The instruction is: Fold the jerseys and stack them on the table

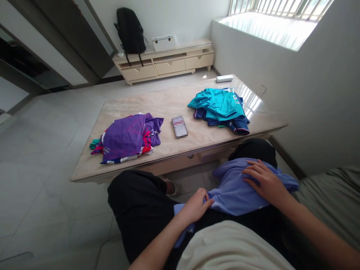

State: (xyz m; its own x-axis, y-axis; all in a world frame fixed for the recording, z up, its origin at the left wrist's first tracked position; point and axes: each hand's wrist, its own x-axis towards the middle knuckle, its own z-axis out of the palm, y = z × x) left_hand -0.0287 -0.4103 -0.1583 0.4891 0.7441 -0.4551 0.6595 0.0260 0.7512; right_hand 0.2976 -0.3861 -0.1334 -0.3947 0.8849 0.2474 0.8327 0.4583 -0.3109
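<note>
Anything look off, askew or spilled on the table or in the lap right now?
Nothing spilled or damaged. The purple pile is loose and overhangs the table front-left edge a little. The blue garment lies rumpled across the lap under the left hand and right hand.

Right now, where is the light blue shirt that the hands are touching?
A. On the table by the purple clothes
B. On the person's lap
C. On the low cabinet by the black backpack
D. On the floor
B: the light blue shirt lies across the person's lap, with the right hand flat on top and the left hand gripping its edge.
</note>
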